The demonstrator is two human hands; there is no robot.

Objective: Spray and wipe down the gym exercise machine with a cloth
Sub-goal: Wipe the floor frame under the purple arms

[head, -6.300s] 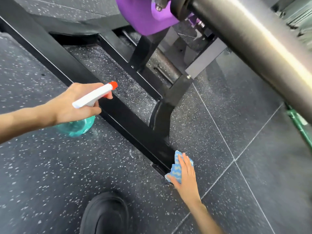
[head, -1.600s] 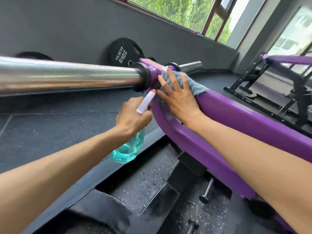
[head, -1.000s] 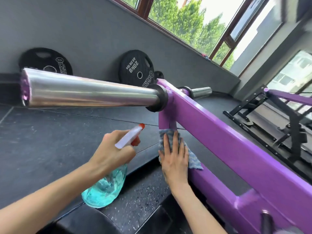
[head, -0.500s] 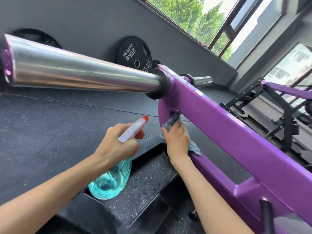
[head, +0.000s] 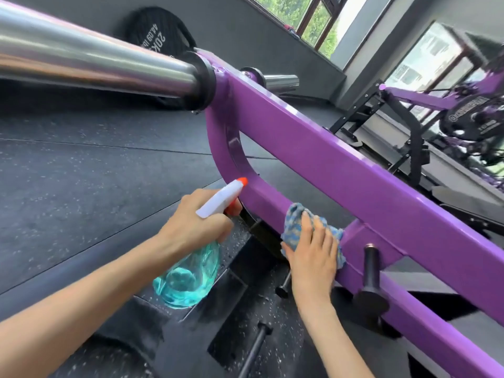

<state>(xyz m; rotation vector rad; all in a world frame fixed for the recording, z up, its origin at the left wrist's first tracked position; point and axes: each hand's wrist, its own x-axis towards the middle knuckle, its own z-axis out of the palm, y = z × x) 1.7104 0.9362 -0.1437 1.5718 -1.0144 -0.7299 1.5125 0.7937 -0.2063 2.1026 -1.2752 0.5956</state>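
Floor [head: 81,186] speckled rubber; cloth [head: 293,222] on purple frame [head: 354,170]; windows [head: 283,4] behind

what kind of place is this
A gym, most likely: a purple machine frame with a chrome loading sleeve, a black weight plate leaning against the wall, and speckled rubber flooring.

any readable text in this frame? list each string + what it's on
"20K": black weight plate by the wall, printed upside down, the rest hidden behind the chrome bar.
"44.09": same plate, smaller print; the letters after it are unclear.
White lettering on the far machine: too blurred to read.
Spray bottle, cloth, purple frame: no text visible.
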